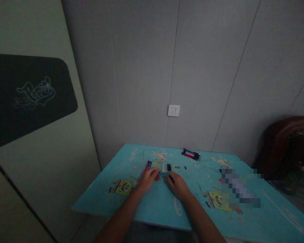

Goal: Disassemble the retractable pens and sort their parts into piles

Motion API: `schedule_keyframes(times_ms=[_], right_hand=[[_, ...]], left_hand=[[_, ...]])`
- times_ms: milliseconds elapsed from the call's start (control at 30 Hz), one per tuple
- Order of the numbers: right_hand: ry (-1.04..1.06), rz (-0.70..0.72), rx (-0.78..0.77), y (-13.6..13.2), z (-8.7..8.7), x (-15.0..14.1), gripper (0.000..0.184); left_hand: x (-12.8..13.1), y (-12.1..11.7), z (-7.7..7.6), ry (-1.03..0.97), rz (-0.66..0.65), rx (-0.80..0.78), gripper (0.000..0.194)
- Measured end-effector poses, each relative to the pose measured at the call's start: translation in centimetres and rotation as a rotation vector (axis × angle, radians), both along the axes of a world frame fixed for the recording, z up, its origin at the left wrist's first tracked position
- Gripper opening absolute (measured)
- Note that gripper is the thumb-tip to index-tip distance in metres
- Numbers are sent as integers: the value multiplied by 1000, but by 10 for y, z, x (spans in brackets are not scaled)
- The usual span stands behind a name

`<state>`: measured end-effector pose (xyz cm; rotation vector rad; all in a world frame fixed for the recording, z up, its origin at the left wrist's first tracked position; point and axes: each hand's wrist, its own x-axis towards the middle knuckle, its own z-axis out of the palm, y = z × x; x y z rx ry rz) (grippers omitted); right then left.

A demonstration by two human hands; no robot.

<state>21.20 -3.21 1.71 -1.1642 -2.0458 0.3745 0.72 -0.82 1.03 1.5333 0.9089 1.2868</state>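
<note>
A slim blue pen barrel [163, 173] spans the gap between my two hands over the table. My left hand [149, 180] pinches its left end, and my right hand [177, 185] closes on its right end. A dark piece [171, 178] shows at the right fingers; its kind is unclear. Just beyond my left hand lie pink and blue barrels [147, 165]. Past the held barrel are a thin white stick [163, 166], short black parts [169, 167], tiny metallic pieces that look like springs [176, 167] and a small black bit [185, 167].
A bundle of pens [191, 154] with black, red and blue parts lies near the back edge of the turquoise table [152, 206]. A pixelated oblong object [240, 189] rests at the right. Behind stands a grey wall with a socket [173, 110]; a brown leather chair [288, 141] is at right.
</note>
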Motion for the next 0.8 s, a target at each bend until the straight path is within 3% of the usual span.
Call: schedule_keyframes(times_ms=[333, 800], right_hand=[[62, -44, -8, 4, -2, 3, 32], [149, -167, -78, 4, -5, 11, 25]], left_hand=[[-8, 8, -3, -52, 299, 53, 52], [-13, 14, 6, 49, 373, 72, 53]])
